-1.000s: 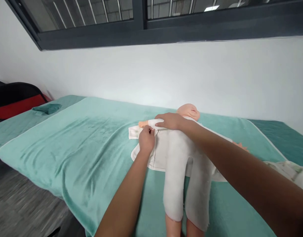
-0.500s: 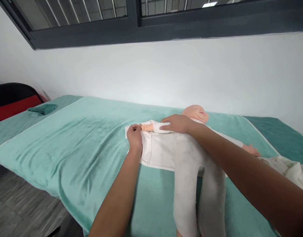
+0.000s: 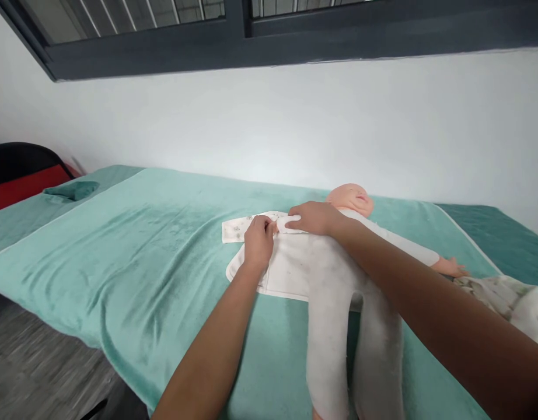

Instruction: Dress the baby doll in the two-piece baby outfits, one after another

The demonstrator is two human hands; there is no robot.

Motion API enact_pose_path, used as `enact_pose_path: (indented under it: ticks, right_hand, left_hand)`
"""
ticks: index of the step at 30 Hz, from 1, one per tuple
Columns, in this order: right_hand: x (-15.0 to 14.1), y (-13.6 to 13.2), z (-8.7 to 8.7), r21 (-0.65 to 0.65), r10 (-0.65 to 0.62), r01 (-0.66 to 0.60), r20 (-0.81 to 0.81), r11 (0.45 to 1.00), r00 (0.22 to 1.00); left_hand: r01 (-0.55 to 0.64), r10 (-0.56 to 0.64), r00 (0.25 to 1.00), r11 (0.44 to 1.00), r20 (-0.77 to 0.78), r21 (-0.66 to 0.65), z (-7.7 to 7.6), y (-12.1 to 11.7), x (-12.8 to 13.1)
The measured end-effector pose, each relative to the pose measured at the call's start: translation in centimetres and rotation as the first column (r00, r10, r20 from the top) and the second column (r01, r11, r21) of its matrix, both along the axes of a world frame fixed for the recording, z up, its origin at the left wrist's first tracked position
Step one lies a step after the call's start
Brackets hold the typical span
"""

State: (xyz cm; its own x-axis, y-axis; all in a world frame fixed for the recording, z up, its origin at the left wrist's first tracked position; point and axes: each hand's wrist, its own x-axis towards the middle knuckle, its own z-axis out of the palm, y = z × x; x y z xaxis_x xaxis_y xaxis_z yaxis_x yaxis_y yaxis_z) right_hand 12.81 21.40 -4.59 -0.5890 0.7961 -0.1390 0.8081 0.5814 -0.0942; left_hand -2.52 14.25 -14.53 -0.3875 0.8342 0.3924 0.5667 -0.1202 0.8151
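A baby doll (image 3: 350, 274) with a white cloth body lies on its back, its bald head (image 3: 345, 197) toward the wall. Under it a white baby shirt (image 3: 289, 265) is spread out to the left, and a printed sleeve (image 3: 233, 230) extends past my left hand. With fingers pinched together, my left hand (image 3: 259, 242) is at the doll's small hand (image 3: 275, 226), mostly covering it. My right hand (image 3: 315, 217) wraps over the doll's upper arm (image 3: 289, 224), thumb on the near side. The doll's other arm (image 3: 409, 248) stretches out to the right, beyond my forearm.
A green plush cover (image 3: 120, 251) lies over the bed, against a white wall (image 3: 208, 128) under a dark window frame (image 3: 247, 49). Crumpled pale cloth (image 3: 509, 297) is at the right. A black and red object (image 3: 28, 175) stands at the far left.
My left hand has moved right, from the tip of the doll's hand over onto it, leaving more of the printed sleeve uncovered. My right hand stays on the doll's arm.
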Motion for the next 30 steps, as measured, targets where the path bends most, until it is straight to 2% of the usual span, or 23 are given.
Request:
enact_pose_path:
  ticks: [4,6,9,12,14,15,16,17,18,19,20,22,24,26,28,30]
  right_hand:
    - [-1.2,-0.5,-0.5,0.013,0.036,-0.036,0.013,0.999,0.999]
    - [-1.6,-0.5,-0.7,0.016,0.056,-0.056,0.024,0.998,0.998]
    - [-1.0,-0.6,-0.5,0.027,0.041,-0.039,-0.068,0.999,0.997]
    - [2.0,-1.7,0.1,0.143,-0.004,0.054,-0.324,0.988,0.946]
    - [5.0,-3.1,0.0,0.263,-0.104,0.255,-0.478,0.931,0.872]
    - [6.7,-3.9,-0.4,0.299,-0.175,0.375,-0.527,0.878,0.832]
    - [8.4,-4.6,-0.9,0.313,-0.286,0.519,-0.561,0.795,0.777]
    - [9.9,-5.3,-1.5,0.302,-0.389,0.624,-0.569,0.721,0.724]
    - [11.3,-5.8,-2.2,0.259,-0.484,0.689,-0.548,0.677,0.682]
    - [12.4,-6.3,-2.8,0.218,-0.563,0.741,-0.526,0.635,0.637]
    - [13.2,-6.6,-3.4,0.187,-0.61,0.762,-0.495,0.621,0.619]
    - [14.0,-6.9,-4.0,0.169,-0.656,0.77,-0.433,0.615,0.618]
    - [14.1,-7.0,-3.9,0.174,-0.654,0.751,-0.395,0.637,0.646]
    - [13.9,-7.1,-3.7,0.134,-0.635,0.74,-0.426,0.66,0.644]
    - [13.6,-7.4,-3.5,0.041,-0.612,0.735,-0.524,0.677,0.592]
    - [13.2,-7.7,-3.7,-0.102,-0.597,0.705,-0.623,0.702,0.505]
  left_hand:
    - [0.194,-0.203,0.954,0.979,0.22,0.062,-0.1,0.3,0.4]
    - [0.213,-0.226,0.926,0.974,0.303,0.076,-0.2,0.3,0.3]
    - [0.132,-0.143,0.956,0.989,0.256,0.06,-0.2,0.3,-0.1]
    - [-0.067,0.067,0.998,0.997,0.004,0.03,-0.4,0.1,-0.7]
    - [-0.186,0.184,0.971,0.983,-0.152,0.004,-0.7,0.2,-1.0]
    - [-0.217,0.21,0.956,0.976,-0.205,-0.012,-0.8,0.2,-1.2]
    - [-0.232,0.219,0.946,0.972,-0.24,-0.025,-0.9,0.2,-1.2]
    - [-0.234,0.218,0.94,0.972,-0.261,-0.034,-1.0,0.3,-1.3]
    - [-0.229,0.211,0.939,0.973,-0.271,-0.037,-1.1,0.3,-1.3]
    - [-0.219,0.202,0.941,0.975,-0.272,-0.033,-1.0,0.3,-1.3]
    - [-0.204,0.19,0.945,0.979,-0.267,-0.026,-1.0,0.3,-1.2]
    - [-0.17,0.163,0.956,0.985,-0.244,-0.007,-0.8,0.2,-1.1]
    - [-0.134,0.133,0.971,0.991,-0.199,0.007,-0.6,0.0,-0.9]
    - [-0.098,0.099,0.985,0.995,-0.138,0.011,-0.3,-0.4,-0.8]
    - [-0.059,0.059,0.996,0.998,-0.07,0.014,-0.1,-0.7,-0.5]
    - [-0.028,0.028,1.0,0.999,-0.011,0.016,0.2,-1.1,-0.2]
